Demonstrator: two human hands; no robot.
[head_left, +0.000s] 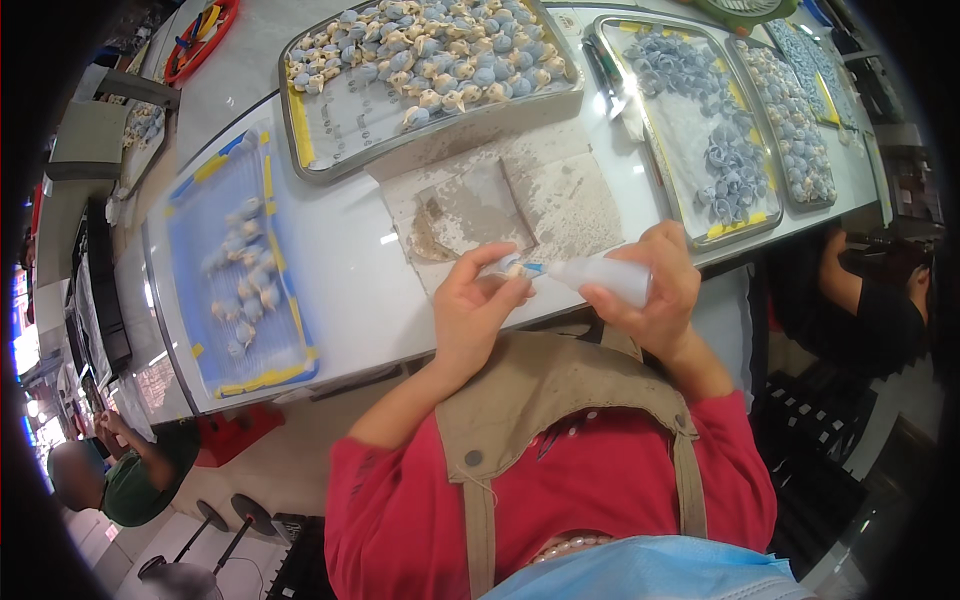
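My left hand [468, 308] pinches a small cream and pale-blue piece [515, 268] between thumb and fingertips. A white squeeze bottle [612, 278] lies on its side in the grip of my right hand [668, 285]. Its thin blue nozzle [535, 267] points left and meets or nearly meets the piece; the exact contact is too small to tell. Both hands are above the table's near edge, in front of a stained cardboard sheet [575, 205]. My left fingers partly hide the piece.
Beyond the cardboard stands a metal tray [345, 140] of cream-and-blue pieces. A blue tray [195, 310] with several similar pieces lies left. To the right, another tray [675, 140] holds grey-blue curled parts, beside a narrower filled tray [828, 200]. Other people [150, 470] are at both sides.
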